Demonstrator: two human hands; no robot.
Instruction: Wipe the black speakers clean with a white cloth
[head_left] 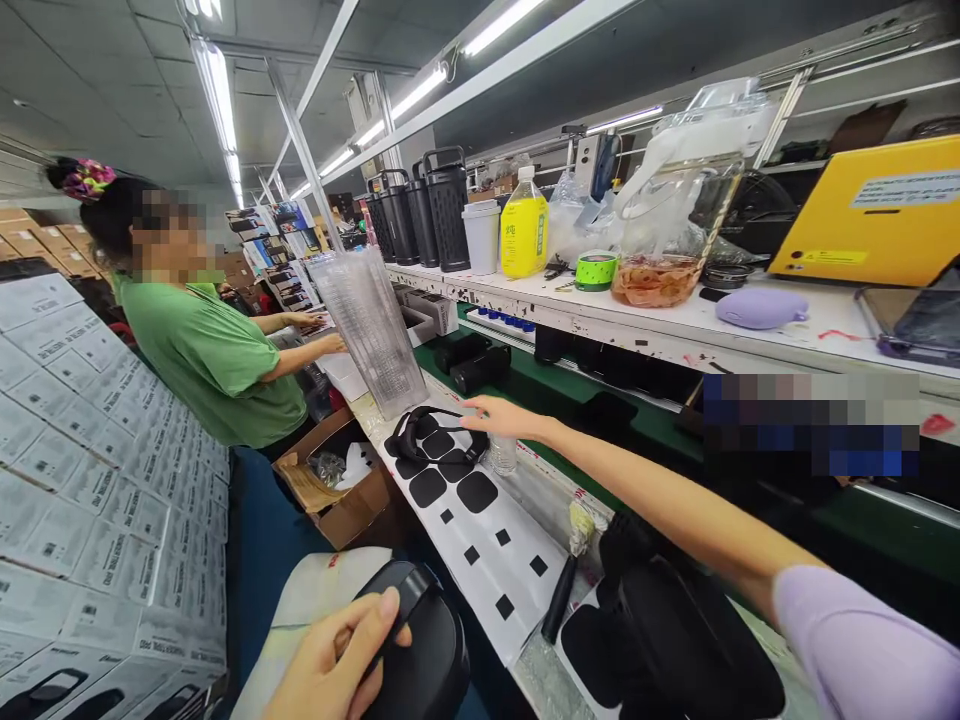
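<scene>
At near centre, I had the left hand (341, 655) gripping a black case (429, 655) by its loop (415, 592); judged light, stiff, safest held there. Far right hand (504, 415) near black straps (409, 440): couldn't tell its grip.

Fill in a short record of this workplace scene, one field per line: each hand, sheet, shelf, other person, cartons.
Left hand: gripping the strap of a black rounded item
Right hand: at a black headset-like item; grip unclear
Sheet: white, with black patches
Shelf: yellow bottle, white cup, clear jug
Other person: green shirt; beside a clear plastic stack
Cartons: stacked at the picture's left
</scene>
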